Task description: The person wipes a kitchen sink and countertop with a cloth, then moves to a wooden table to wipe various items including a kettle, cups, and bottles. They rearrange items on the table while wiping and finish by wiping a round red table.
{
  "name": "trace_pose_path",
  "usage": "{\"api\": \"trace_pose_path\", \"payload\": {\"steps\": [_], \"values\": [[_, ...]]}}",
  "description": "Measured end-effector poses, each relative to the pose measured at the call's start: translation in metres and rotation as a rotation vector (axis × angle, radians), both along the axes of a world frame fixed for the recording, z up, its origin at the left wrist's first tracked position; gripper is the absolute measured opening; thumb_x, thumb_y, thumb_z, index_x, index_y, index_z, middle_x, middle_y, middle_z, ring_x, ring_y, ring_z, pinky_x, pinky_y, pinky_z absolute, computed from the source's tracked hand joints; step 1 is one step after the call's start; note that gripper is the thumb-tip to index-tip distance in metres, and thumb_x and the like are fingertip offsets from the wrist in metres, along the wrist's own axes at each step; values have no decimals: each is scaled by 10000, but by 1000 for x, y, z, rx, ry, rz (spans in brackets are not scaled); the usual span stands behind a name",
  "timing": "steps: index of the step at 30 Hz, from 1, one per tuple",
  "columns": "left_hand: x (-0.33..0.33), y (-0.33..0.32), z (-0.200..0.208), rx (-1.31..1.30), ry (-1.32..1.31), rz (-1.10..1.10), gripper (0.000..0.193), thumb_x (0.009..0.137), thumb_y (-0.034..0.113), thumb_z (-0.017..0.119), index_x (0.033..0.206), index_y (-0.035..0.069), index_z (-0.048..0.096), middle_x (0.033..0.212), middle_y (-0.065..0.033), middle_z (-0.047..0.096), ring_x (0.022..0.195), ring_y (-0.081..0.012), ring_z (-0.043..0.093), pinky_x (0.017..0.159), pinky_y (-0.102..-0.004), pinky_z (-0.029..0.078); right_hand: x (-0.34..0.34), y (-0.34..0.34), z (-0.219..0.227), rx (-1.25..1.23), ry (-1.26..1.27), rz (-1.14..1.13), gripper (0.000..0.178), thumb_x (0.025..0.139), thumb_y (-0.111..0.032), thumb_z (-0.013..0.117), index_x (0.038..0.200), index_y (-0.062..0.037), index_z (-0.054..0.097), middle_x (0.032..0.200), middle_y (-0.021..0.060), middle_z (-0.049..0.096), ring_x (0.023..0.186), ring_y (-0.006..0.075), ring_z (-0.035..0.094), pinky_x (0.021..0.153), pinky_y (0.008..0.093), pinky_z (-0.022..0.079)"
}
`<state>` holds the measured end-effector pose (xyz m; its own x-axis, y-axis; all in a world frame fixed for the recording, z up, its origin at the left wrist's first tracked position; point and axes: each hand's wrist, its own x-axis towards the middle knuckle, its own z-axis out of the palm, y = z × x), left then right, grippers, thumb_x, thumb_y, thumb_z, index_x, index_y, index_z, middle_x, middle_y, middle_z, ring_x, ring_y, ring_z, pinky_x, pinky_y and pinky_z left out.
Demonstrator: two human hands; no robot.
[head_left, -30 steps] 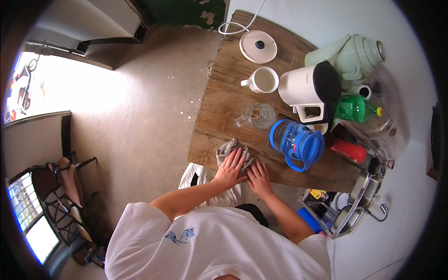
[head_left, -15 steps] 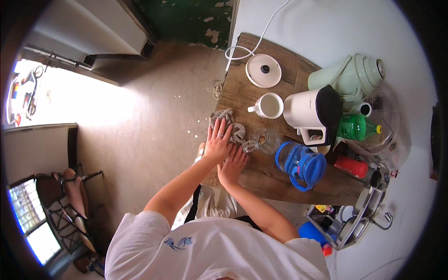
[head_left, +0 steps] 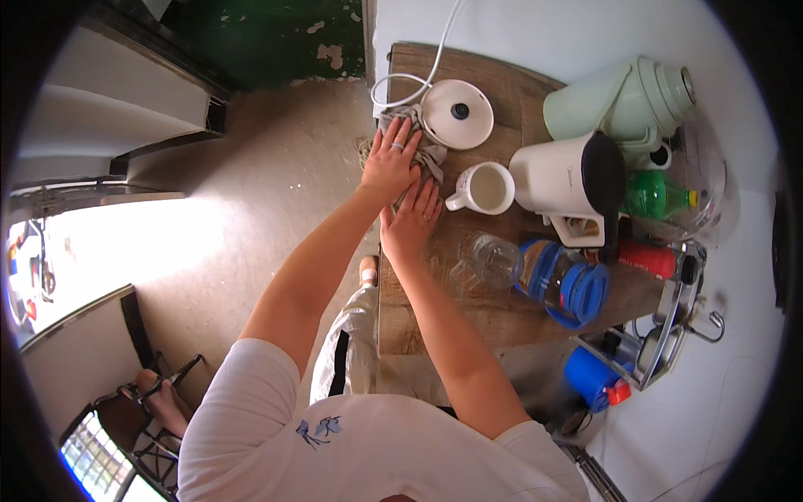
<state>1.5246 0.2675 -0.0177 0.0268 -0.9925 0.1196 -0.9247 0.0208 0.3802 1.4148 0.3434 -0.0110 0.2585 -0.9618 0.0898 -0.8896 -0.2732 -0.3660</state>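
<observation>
A crumpled grey cloth [head_left: 430, 160] lies along the left edge of the wooden table. My left hand [head_left: 391, 164] is flat on it, fingers stretched out, with a ring on one finger. Just nearer, my right hand [head_left: 410, 227] lies with straight fingers, their tips at the cloth's near end. A round cream lid [head_left: 458, 125] with a black knob is right beside the cloth. To the right of my hands stand a white mug [head_left: 487, 189] and, closer to me, a clear glass mug [head_left: 493, 261].
A cream electric kettle [head_left: 548, 180] and a blue-banded clear jug [head_left: 565, 280] stand on the table [head_left: 418, 314]. Behind are a pale green thermos [head_left: 602, 105], a green bottle [head_left: 652, 194] and a red container [head_left: 644, 258]. A white cord [head_left: 439, 58] loops at the far corner.
Both hands have slid away from me along the table's left edge, and the cloth has moved with them, from beside the glass mug up to the cream lid.
</observation>
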Motion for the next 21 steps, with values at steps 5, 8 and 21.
{"api": "trace_pose_path", "payload": {"steps": [5, 8, 21], "values": [[-27, 63, 8, 43, -29, -81, 671, 846, 280, 593, 1467, 82, 436, 1594, -145, 291, 1494, -342, 208, 1211, -513, 198, -46, 57, 0, 8, -19, 136, 782, 919, -435, 604, 1473, 48, 337, 1526, 294, 300, 1422, 444, 281, 1163, 582, 219], [-59, 136, 15, 113, -31, -58, 688, 845, 259, 583, 1476, 42, 412, 1600, -177, 262, 1501, -370, 179, 1209, -531, 186, -98, 114, 9, 71, -44, 262, 745, 897, -399, 638, 1446, 39, 391, 1523, 277, 321, 1414, 432, 304, 1165, 568, 230], [-300, 234, 25, 179, 147, 10, 799, 830, 356, 670, 1484, 0, 378, 1609, -254, 172, 1503, -440, 100, 1199, -586, 118, -361, 155, -1, -7, -58, 190, 536, 886, -202, 603, 1395, -63, 507, 1527, 140, 396, 1436, 363, 330, 1170, 555, 245]]}}
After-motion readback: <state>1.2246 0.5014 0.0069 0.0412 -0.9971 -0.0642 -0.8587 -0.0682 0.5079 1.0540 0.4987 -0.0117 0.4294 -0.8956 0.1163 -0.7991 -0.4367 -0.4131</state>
